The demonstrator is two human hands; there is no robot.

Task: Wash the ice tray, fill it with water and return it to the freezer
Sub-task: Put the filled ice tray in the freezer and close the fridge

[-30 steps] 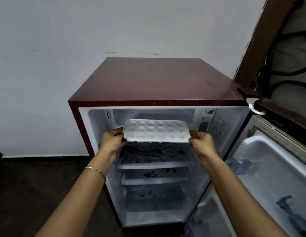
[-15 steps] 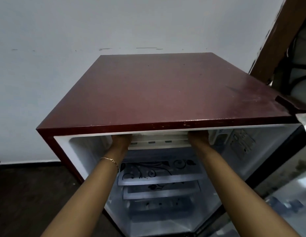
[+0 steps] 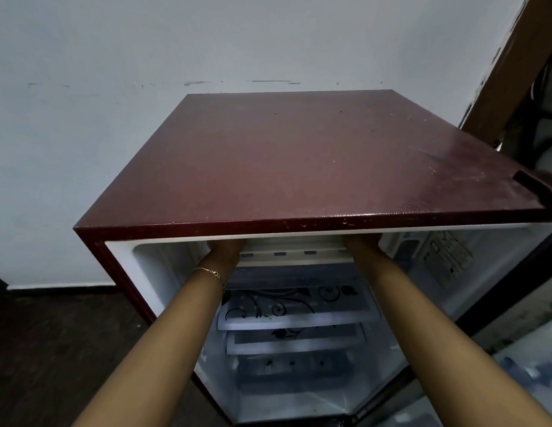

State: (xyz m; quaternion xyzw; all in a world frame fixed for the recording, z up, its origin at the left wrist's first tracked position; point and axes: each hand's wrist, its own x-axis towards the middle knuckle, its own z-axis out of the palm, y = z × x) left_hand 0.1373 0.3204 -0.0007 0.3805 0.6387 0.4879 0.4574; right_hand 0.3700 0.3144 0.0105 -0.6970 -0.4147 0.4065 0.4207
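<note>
A pale wall (image 3: 145,57) fills the upper view, and against it stands a small maroon fridge (image 3: 299,155) on a dark floor (image 3: 52,349), its door (image 3: 530,365) swung open at the right edge and too blurred to read. Inside, two patterned shelves (image 3: 293,322) sit below the freezer compartment (image 3: 401,245) at the very top of the cabinet. Both forearms reach up into that compartment. The left hand (image 3: 225,246) and the right hand (image 3: 362,241) are tucked under the fridge's front lip with their fingers hidden, so I cannot tell whether either one grips or lies flat. Between them shows a pale ribbed strip, which I take to be the near edge of the ice tray (image 3: 294,255), level and mostly out of sight inside the freezer. A thin bracelet (image 3: 211,272) circles the left wrist. No water is visible, so washing and filling cannot be confirmed here, but the tray's position suggests the final step. Letting go, drawing the arms out and shutting the door appear to remain.
</note>
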